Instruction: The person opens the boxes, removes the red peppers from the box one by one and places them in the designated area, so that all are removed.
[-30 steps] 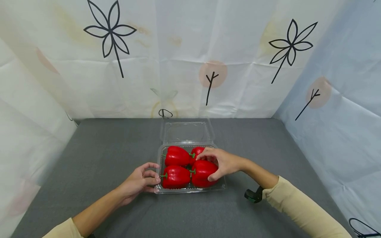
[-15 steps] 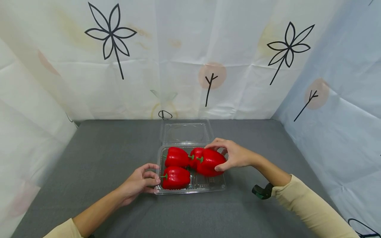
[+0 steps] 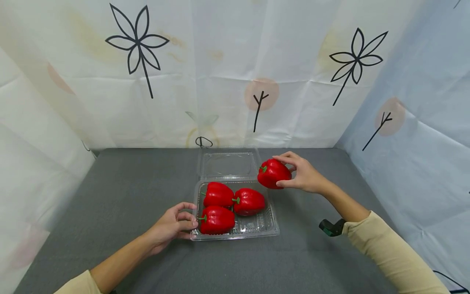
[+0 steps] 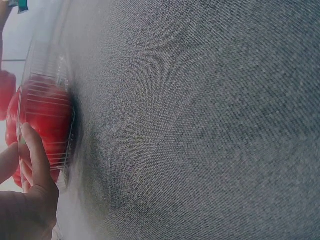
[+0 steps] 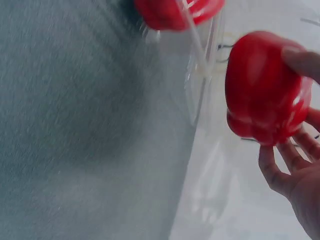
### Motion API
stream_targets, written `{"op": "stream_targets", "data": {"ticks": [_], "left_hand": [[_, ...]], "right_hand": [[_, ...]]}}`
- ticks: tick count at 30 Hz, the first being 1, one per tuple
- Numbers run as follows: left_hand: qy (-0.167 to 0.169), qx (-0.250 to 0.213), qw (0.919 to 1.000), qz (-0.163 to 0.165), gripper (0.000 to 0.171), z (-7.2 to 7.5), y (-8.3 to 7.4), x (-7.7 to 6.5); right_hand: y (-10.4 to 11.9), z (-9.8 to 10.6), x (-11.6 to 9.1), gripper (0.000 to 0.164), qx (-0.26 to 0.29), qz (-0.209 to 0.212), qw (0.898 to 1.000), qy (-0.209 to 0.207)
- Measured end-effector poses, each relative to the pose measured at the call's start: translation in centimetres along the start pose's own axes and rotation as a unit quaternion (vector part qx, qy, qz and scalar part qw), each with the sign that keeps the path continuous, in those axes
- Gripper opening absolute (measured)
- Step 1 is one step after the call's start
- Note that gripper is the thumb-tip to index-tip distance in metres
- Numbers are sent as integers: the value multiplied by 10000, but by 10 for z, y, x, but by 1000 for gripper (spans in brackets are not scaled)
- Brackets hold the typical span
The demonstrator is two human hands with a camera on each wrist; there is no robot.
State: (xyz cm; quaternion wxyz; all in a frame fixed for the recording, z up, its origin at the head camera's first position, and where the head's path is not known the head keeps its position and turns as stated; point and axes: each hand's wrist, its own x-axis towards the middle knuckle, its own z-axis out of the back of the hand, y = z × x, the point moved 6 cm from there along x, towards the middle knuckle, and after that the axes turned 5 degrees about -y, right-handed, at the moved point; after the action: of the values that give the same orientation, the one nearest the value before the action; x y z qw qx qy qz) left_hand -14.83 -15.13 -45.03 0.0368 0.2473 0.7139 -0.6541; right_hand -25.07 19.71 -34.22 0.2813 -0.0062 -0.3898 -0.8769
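My right hand (image 3: 302,173) grips a red bell pepper (image 3: 273,174) with a green stem, thumb and fingers spread round it. It is raised over the back right corner of a clear plastic clamshell container (image 3: 262,228). In the right wrist view the held bell pepper (image 5: 265,87) hangs well above the cloth. Inside the container lie a back left pepper (image 3: 218,194), a front left pepper (image 3: 217,220) and a right pepper (image 3: 249,202). My left hand (image 3: 172,224) pinches the container's left rim; in the left wrist view the thumb and fingers (image 4: 39,157) straddle that rim.
The container's hinged lid (image 3: 231,164) lies opened back toward the rear wall. Grey cloth (image 3: 147,183) covers the table. White printed fabric (image 3: 227,61) encloses the back and sides. A dark wrist device (image 3: 332,228) sits on the right forearm.
My right hand has lifted a pepper from the container's front right, carrying it backward and to the right. The back right pepper shows fully now, sitting nearer the middle. The left hand stays put.
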Motion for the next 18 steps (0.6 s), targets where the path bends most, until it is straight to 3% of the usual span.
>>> {"op": "stream_targets", "data": {"ticks": [4,9,18], "left_hand": [[5,-7,10000,4,60,0,1,0],[-19,-26,10000,36,59,1,1,1],[-15,-60,10000,29,60,1,1,1]], "right_hand": [[-14,10,1,72,-443,-18,9975,-543],[-38,18,0,72,-630,-45,9909,-1191],[-86,29,-9,68,-666,-626,9765,-1953]]}}
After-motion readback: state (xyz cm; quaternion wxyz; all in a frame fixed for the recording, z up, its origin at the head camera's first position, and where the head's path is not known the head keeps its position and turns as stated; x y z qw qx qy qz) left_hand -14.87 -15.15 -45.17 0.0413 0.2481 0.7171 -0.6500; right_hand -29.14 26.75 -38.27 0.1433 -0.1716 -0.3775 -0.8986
